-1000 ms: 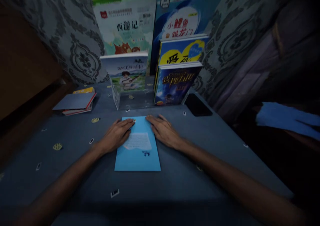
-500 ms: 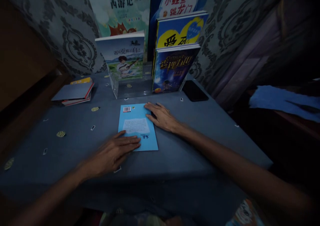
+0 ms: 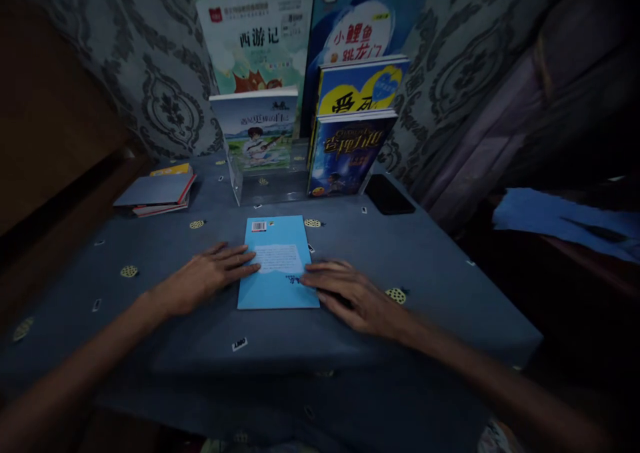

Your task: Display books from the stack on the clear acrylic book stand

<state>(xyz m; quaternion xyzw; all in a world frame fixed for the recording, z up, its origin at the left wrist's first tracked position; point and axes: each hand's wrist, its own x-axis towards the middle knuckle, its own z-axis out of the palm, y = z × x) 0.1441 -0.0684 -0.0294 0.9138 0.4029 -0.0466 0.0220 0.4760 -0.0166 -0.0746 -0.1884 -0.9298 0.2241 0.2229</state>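
A thin light-blue book (image 3: 277, 261) lies face down on the blue patterned tablecloth (image 3: 200, 339), its barcode at the far corner. My left hand (image 3: 207, 276) rests flat on the cloth at the book's left edge, fingers stretched out with the tips on the cover. My right hand (image 3: 350, 293) lies flat at the book's near right corner, fingers spread and touching its edge. Neither hand holds anything.
A clear stand (image 3: 265, 186) behind the book props up an illustrated book (image 3: 257, 133) and two blue-and-yellow books (image 3: 350, 143). Larger books (image 3: 260, 33) lean on the curtain. A small stack of books (image 3: 157, 193) lies at far left, a black phone (image 3: 389, 194) at right.
My left hand moved from the book's near edge up to its left side. My right hand slid from the far right corner back to the near right corner. The book stays flat.
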